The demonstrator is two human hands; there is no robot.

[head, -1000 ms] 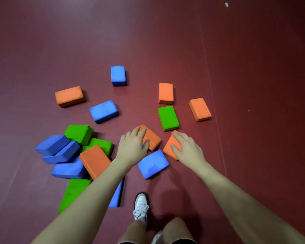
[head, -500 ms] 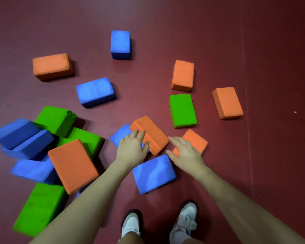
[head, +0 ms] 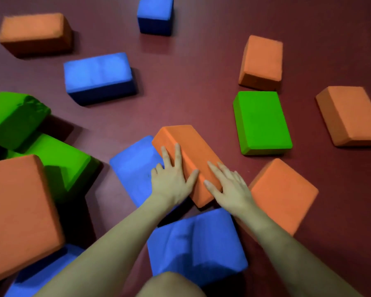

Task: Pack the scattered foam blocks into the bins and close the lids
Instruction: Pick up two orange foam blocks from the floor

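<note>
The fingers (head: 178,155) of the left hand (head: 171,181) lie straight and a little spread across the near left side of an orange foam block (head: 191,151), the thumb out along its edge; the right hand (head: 229,185) lies flat on the same block's near right end, its fingers likewise straight and fanned, neither hand curled round anything. That orange block sits tilted, propped partly on a blue block (head: 135,168) at its left, on the dark red floor (head: 191,93). Just below the hands lies another blue block (head: 197,243), and to the right an orange one (head: 287,194) partly under the right wrist. Farther off, a green block (head: 262,121) lies flat, with two orange blocks (head: 261,61) beyond and beside it. At the left, green, orange and blue blocks are heaped together (head: 30,168). A blue block (head: 98,76) lies alone up the floor. No bin shows from here.
</note>
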